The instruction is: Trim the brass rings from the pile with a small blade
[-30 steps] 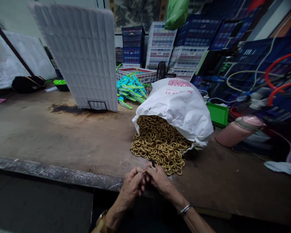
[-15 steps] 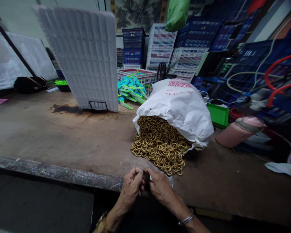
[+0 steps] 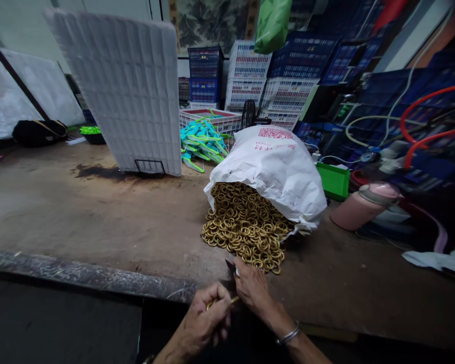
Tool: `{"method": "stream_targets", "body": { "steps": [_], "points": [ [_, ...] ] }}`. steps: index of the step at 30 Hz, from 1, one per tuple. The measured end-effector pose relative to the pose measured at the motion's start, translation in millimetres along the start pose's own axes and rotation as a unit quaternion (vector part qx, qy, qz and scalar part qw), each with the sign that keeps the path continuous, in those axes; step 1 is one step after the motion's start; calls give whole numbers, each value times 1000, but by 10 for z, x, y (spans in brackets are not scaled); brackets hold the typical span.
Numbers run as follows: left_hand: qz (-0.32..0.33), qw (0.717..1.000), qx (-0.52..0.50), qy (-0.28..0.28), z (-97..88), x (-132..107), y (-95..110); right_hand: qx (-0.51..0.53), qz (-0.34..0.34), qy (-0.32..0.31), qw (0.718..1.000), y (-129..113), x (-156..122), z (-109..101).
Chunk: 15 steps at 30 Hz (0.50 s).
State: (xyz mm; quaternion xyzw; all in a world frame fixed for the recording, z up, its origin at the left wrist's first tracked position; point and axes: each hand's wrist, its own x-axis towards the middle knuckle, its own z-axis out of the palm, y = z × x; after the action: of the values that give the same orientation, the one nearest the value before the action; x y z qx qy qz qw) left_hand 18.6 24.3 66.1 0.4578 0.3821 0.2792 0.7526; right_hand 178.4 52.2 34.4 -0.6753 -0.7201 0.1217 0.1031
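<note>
My left hand (image 3: 205,318) is closed in front of the table edge. Its fingers pinch a brass-coloured ring (image 3: 234,300), which juts out toward the right; more gold shows inside the curled fingers. My right hand (image 3: 253,289), with a bracelet at the wrist, is closed on a small knife (image 3: 231,266). The dark pointed blade aims up and left, and most of the handle is hidden in the palm. Just beyond the hands, a heap of brass-coloured rings (image 3: 244,230) spills from the mouth of a white woven sack (image 3: 276,162) lying on its side.
On the wooden table (image 3: 144,222) stand a tall white ribbed panel (image 3: 129,91), a pile of turquoise and green plastic pieces (image 3: 201,139), a green tray (image 3: 332,181) and a pink bottle (image 3: 364,206). Stacked crates (image 3: 246,91) fill the back. A green bag (image 3: 272,25) hangs above.
My hands have moved apart. The right one with the knife has gone slightly up and away; the left has dropped lower, and a ring now shows at its fingertips. The view has shifted slightly.
</note>
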Motion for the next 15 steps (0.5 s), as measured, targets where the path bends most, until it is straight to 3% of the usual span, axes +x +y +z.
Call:
{"method": "stream_targets", "body": {
  "steps": [3, 7, 11, 15],
  "points": [
    [-68, 996, 5, -49, -87, -77, -146, 13, 22, 55, 998, 45, 41, -45],
    [-150, 988, -10, -40, -275, -68, -526, -4, 51, 142, 988, 120, 179, -194],
    [-213, 971, -48, 94, -399, 40, -889, -52, 69, 157, 984, 146, 352, -395],
    [-160, 971, -121, 128, -385, 194, -973, -99, 89, 111, 985, 120, 466, -496]
  ]
}}
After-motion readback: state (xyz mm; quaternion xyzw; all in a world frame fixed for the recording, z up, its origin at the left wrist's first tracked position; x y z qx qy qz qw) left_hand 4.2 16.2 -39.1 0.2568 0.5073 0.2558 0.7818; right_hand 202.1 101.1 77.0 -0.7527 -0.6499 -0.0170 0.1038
